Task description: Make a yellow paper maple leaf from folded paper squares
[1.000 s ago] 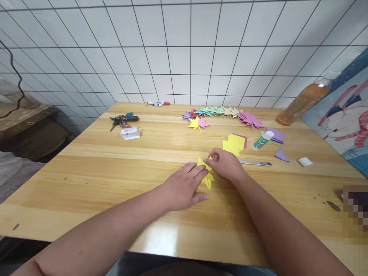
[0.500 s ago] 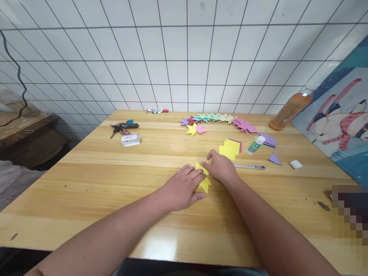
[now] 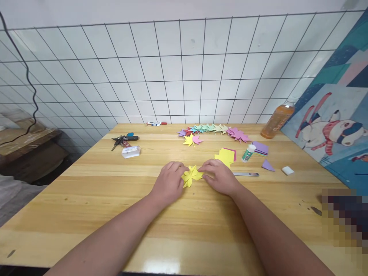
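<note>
Between my hands is a folded yellow paper leaf (image 3: 191, 176) with several pointed tips, held at or just above the wooden table. My left hand (image 3: 170, 181) grips its left side; the thumb is partly hidden. From the right, my right hand (image 3: 220, 176) pinches the leaf's right tip between thumb and fingers. Behind the right hand lie square yellow paper sheets (image 3: 225, 156) over a magenta one. A metal ruler (image 3: 245, 174) sticks out beside that hand, partly covered by it.
Finished paper leaves (image 3: 211, 128) in several colours line the back. A glue stick (image 3: 248, 153), purple paper stack (image 3: 260, 148), folded purple piece (image 3: 268, 165), eraser (image 3: 288, 170) and bottle (image 3: 278, 119) are at right. Keys (image 3: 124, 140), a small white box (image 3: 131, 151) and markers (image 3: 156, 124) stand left.
My left hand, which lay flat over the yellow leaf, has drawn back to its left edge. The leaf now shows its full spread face, with my right hand on its right tip. The view has tilted up.
</note>
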Tool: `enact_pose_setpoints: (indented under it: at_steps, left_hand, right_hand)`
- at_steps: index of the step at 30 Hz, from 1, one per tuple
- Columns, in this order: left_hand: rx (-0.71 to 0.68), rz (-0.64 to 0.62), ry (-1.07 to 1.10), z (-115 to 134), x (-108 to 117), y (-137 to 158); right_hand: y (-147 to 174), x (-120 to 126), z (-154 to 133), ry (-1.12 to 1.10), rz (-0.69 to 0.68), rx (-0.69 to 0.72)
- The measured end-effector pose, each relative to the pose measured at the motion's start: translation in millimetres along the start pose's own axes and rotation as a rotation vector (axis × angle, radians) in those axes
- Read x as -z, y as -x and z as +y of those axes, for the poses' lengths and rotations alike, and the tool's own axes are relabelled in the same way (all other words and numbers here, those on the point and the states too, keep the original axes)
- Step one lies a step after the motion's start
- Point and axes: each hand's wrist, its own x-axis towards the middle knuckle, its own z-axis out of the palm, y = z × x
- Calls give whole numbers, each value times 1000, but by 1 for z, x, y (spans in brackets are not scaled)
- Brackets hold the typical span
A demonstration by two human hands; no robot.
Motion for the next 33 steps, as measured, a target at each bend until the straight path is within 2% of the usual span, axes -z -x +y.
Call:
enact_pose_setpoints:
  at_steps: [5, 10, 14, 17, 20, 25, 29, 31, 33]
  left_hand:
    - [52, 23, 24, 3, 3, -1]
    - [53, 7, 20, 2, 2, 0]
    - [-33, -75, 23, 4, 0, 1]
    - [-83, -151, -1, 5, -2, 1]
    - [-80, -168, -85, 0, -5, 1]
    - [36, -42, -169, -7, -5, 1]
    - [-8, -7, 94, 0, -1, 1]
    - [-34, -73, 344, 5, -2, 2]
    - [40, -209, 674, 7, -6, 3]
  right_hand:
    - [-1, -12, -5, 110, -90, -21]
    - [-4, -17, -13, 175, -61, -150]
    - [-3, -3, -6, 213, 48, -237]
    - [2, 15, 13, 347, 134, -428]
    - [8, 27, 31, 452, 105, -549]
    - [11, 25, 36, 475, -27, -483]
    - [6, 24, 32, 526, -47, -433]
    - [4, 26, 29, 555, 19, -399]
    - [3, 28, 24, 561, 173, -332]
